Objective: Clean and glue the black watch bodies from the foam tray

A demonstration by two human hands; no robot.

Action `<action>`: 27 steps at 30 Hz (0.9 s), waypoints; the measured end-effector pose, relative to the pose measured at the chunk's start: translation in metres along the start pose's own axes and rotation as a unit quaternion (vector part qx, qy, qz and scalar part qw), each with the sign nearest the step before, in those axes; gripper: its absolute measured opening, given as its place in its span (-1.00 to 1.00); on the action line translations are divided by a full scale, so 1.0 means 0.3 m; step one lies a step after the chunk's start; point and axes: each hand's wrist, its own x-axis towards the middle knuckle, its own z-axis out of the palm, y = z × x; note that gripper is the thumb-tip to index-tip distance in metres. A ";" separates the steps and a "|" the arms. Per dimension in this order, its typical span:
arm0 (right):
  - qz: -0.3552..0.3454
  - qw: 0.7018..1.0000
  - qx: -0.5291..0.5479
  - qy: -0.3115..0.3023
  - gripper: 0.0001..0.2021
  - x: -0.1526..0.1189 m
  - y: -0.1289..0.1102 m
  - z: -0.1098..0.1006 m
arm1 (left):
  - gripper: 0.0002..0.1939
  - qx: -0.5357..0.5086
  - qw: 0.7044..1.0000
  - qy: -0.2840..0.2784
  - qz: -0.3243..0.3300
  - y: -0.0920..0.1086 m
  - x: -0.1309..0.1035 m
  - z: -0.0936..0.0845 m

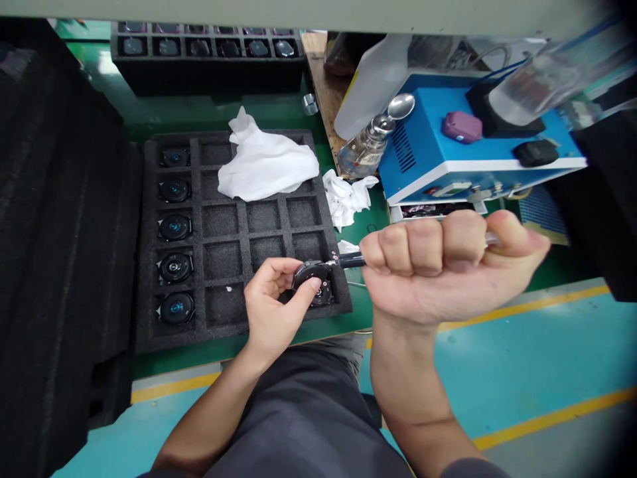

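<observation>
My left hand [277, 299] pinches a round black watch case [309, 271] between thumb and fingers, tilted above the front right compartment of a black foam tray [223, 318]. Another round dark part [322, 294] shows just below it in that compartment. In a fist, my right hand [438, 265] grips a slim black pen-like tool [351, 259]; its thin metal tip meets the edge of the watch case, and a pale end shows by my thumb. Whether the tip presses in or only touches, I cannot tell. Several watch cases [175, 227] fill the tray's left column.
A white cloth [269, 166] covers some back compartments. Crumpled tissue [346, 199] and a pump bottle [365, 149] stand right of the tray, beside a blue machine [423, 133]. A second foam tray [209, 73] with parts lies behind; stacked black foam [60, 265] rises at left.
</observation>
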 end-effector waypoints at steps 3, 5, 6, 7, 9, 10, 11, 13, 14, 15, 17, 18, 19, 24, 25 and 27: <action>0.003 1.000 -0.015 0.017 -0.42 -0.002 -0.001 0.002 | -0.76 -0.007 1.000 -0.001 -0.002 -0.003 0.000 0.002; 0.004 0.999 -0.021 0.024 -0.41 -0.005 -0.003 0.004 | -0.77 -0.022 1.000 -0.007 -0.003 -0.006 0.003 0.003; 0.003 1.000 -0.020 0.024 -0.41 -0.007 -0.005 0.006 | -0.77 -0.033 0.999 -0.011 -0.003 -0.007 0.005 0.003; -0.001 1.000 -0.016 0.024 -0.40 -0.009 -0.010 0.007 | -0.76 -0.043 0.999 -0.013 -0.003 -0.009 0.007 0.003; 0.004 1.000 -0.007 0.025 -0.38 -0.012 -0.021 0.011 | -0.74 -0.050 0.999 -0.017 0.002 -0.011 0.010 0.000; 0.012 0.999 -0.005 0.029 -0.37 -0.014 -0.027 0.012 | -0.72 -0.045 0.999 -0.022 0.009 -0.011 0.011 -0.003; 0.019 0.999 -0.005 0.031 -0.36 -0.015 -0.032 0.013 | -0.70 -0.032 0.999 -0.030 0.018 -0.012 0.012 -0.006; 0.020 0.999 -0.009 0.027 -0.36 -0.017 -0.035 0.012 | -0.70 0.005 0.998 -0.058 0.040 -0.012 0.011 -0.013; 0.012 1.000 -0.008 0.019 -0.37 -0.017 -0.032 0.011 | -0.72 0.019 0.996 -0.071 0.050 -0.011 0.009 -0.017; 0.002 1.000 -0.006 0.014 -0.38 -0.018 -0.027 0.010 | -0.75 0.028 0.995 -0.081 0.054 -0.011 0.007 -0.019; -0.005 1.000 0.002 0.015 -0.41 -0.017 -0.013 0.008 | -0.78 0.032 0.994 -0.089 0.052 -0.010 0.004 -0.022; -0.003 1.000 0.007 0.016 -0.42 -0.016 -0.005 0.008 | -0.79 0.029 0.994 -0.088 0.050 -0.009 0.002 -0.022; 0.000 1.000 0.011 0.015 -0.43 -0.015 0.002 0.008 | -0.80 0.027 0.995 -0.087 0.048 -0.008 0.002 -0.021; -0.003 0.999 0.029 -0.022 -0.41 -0.010 0.021 0.006 | -0.81 0.021 0.995 -0.083 0.048 -0.005 0.003 -0.018; -0.003 0.999 0.029 -0.017 -0.41 -0.011 0.022 0.006 | -0.81 0.022 0.995 -0.083 0.048 -0.005 0.004 -0.019; 0.004 1.000 0.020 0.002 -0.43 -0.014 0.024 0.008 | -0.81 0.025 0.995 -0.081 0.048 -0.005 0.004 -0.019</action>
